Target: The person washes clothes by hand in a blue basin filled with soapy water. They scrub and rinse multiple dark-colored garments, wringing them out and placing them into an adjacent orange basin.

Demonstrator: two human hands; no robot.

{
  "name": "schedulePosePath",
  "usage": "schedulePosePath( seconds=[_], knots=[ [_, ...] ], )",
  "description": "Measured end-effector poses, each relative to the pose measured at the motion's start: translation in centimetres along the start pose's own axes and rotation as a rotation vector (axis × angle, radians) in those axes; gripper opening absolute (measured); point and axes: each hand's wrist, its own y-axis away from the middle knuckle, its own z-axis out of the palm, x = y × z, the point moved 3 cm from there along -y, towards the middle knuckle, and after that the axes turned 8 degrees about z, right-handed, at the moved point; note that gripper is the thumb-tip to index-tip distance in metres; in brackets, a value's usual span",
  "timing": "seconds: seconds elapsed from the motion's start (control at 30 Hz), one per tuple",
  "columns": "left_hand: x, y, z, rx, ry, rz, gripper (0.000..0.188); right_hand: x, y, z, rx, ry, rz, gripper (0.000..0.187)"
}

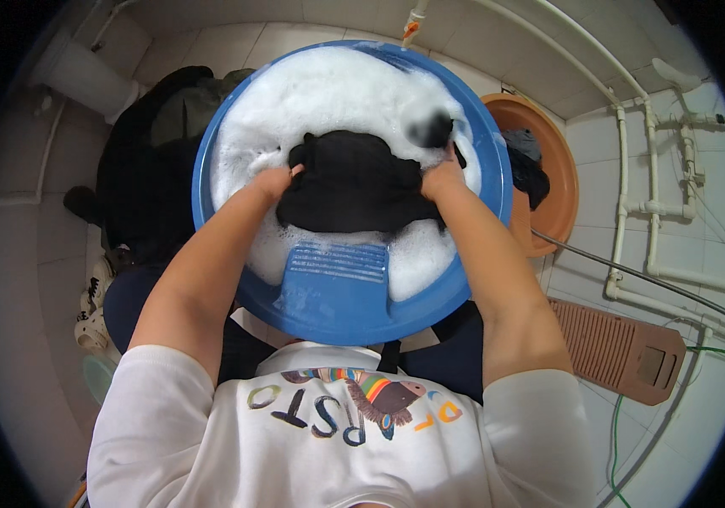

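Left hand (278, 181), right hand (443, 179), both outstretched, gripping black cloth (350, 186) (amid suds (320, 89)).

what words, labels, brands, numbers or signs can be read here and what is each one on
White shirt: large letters in several colours beside a striped, rainbow-patterned animal picture; I won't copy the wording.
Brown washboard: a rectangular panel near one end; no lettering can be made out on it.
Black cloth and blue tub: no lettering can be made out.
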Motion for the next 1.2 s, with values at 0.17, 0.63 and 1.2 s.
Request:
schedulePosePath(
  seconds=[0.17,0.63,1.2],
  knots=[
    [-2.8,-1.6,2.2,0.06,0.169,-0.125,0.029,-0.9,-1.9,1.5,-0.213,-0.14,0.048,0.059],
    [2.0,0.4,-2.9,-0.099,-0.053,-0.184,0.031,0.1,0.7,-2.4,-0.394,-0.44,0.157,0.064],
    [17.2,8.4,-9.7,0.181,0.86,0.264,0.027,4.3,14.6,-21.9,0.412,-1.316,-0.182,0.041]
  ],
)
